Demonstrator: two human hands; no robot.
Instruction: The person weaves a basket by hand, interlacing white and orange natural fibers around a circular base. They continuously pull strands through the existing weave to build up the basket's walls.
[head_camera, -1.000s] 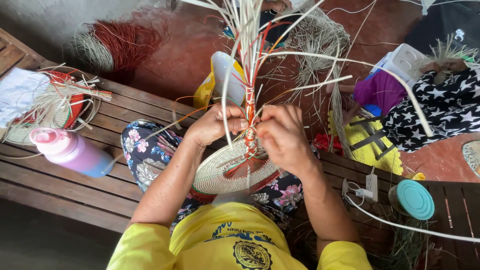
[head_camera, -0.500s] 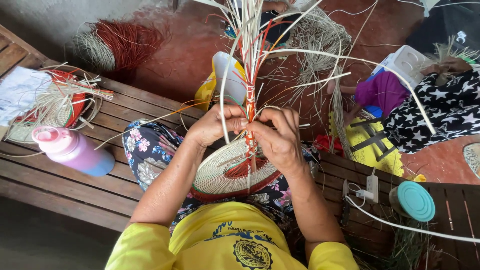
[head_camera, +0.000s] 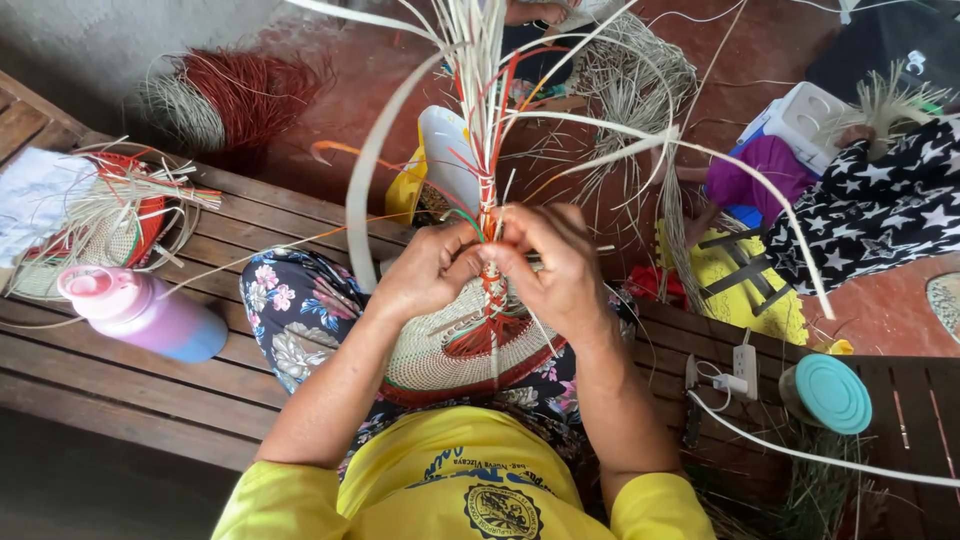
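Observation:
A round woven piece (head_camera: 450, 350), pale with a red rim and a red and orange centre, rests on my lap. A bundle of pale, red and green strands (head_camera: 487, 120) rises from its middle. My left hand (head_camera: 425, 270) pinches the strands at the base from the left side. My right hand (head_camera: 550, 265) grips the same bundle from the right, fingers curled around it. Both hands touch each other over the weave.
A pink and blue bottle (head_camera: 140, 315) lies on the wooden bench (head_camera: 150, 390) at left, beside a red and pale woven pile (head_camera: 95, 215). A teal lidded jar (head_camera: 825, 393) and a white power strip (head_camera: 745, 370) sit at right. Another person in star-print cloth (head_camera: 870, 225) sits beyond.
My hands have drawn closer together on the strand bundle and shifted slightly; the woven piece tilted a little on my lap.

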